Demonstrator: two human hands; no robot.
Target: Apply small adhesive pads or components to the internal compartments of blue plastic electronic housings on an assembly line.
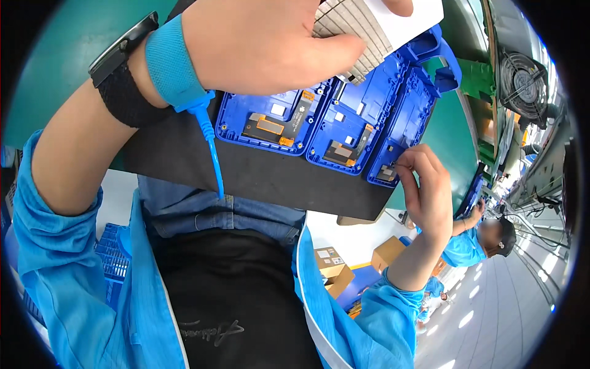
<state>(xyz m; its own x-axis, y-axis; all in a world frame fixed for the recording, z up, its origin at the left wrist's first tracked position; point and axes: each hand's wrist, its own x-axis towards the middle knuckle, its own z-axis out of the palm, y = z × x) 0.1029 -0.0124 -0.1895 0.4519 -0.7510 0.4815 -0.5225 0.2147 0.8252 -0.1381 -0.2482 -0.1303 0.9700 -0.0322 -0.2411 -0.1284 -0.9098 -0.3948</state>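
Note:
Across the top, my left hand (264, 49) grips a white backing sheet (415, 23) that carries rows of grey adhesive strips (350, 24). Under it, several blue plastic housings (261, 142) lie side by side. Flat brown-and-black flex circuits (270, 126) with orange parts sit inside them. My right hand (427, 190) is pinched at the near end of the rightmost housing (393, 138), fingertips touching or just above a small flex part there. Whatever the pinch holds is too small to make out.
A black mat (264, 178) lies beneath the housings on a green table (67, 55). A blue wrist-strap cord (212, 147) hangs from my left wrist. A fan (522, 83) stands at the right. Cardboard boxes (332, 264) and a co-worker in blue (464, 249) are beyond my right arm.

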